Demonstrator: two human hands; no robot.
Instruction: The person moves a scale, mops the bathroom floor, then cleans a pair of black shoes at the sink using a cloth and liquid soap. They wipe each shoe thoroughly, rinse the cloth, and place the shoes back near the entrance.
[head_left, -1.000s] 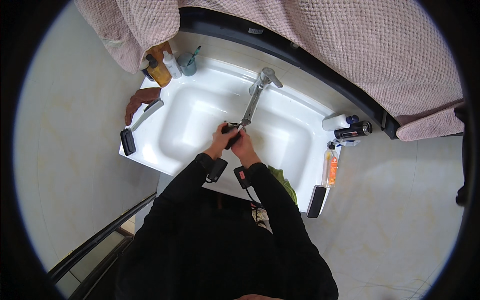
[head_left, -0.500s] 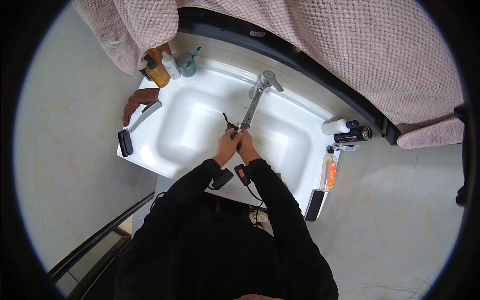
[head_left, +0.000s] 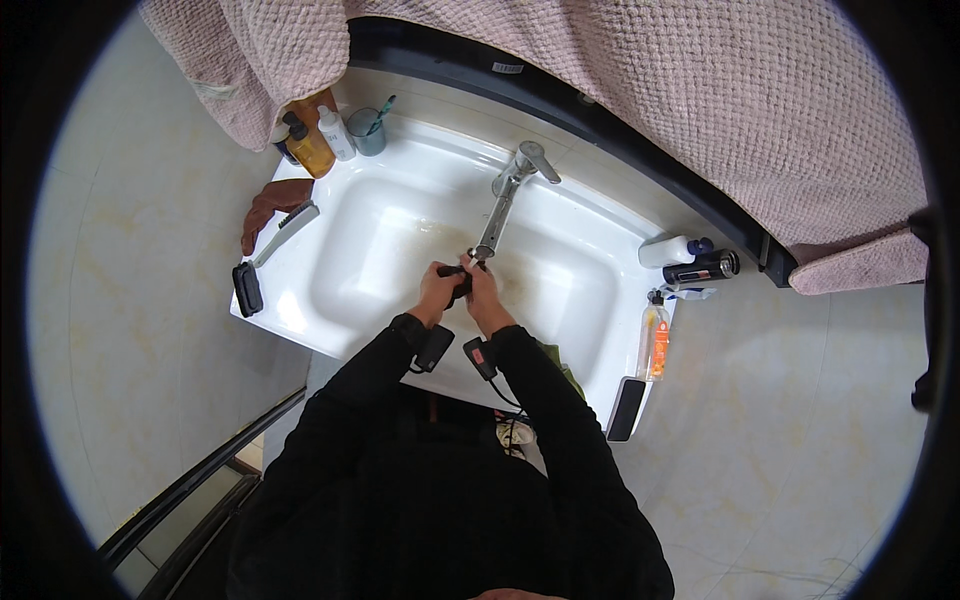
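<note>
Both my hands meet over the white sink [head_left: 400, 215], just under the spout of the chrome tap [head_left: 505, 195]. My left hand [head_left: 438, 292] and my right hand [head_left: 484, 290] together grip a small dark object [head_left: 458, 277]; its kind is too small to tell. The fingers close around it and hide most of it. Black sleeves cover both forearms, each with a small black device at the wrist.
On the sink rim: an amber bottle [head_left: 310, 150], a white bottle [head_left: 336, 132] and a cup [head_left: 369, 130] at the back left, a brush [head_left: 285, 230], a brown cloth [head_left: 268, 205] and a black block [head_left: 247, 288] on the left. At the right lie bottles [head_left: 690, 262], an orange spray bottle [head_left: 655, 340] and a phone [head_left: 626, 408]. A pink towel [head_left: 650, 100] hangs above.
My hands stayed under the tap spout, shifting slightly around the dark object; the view itself drifted a little.
</note>
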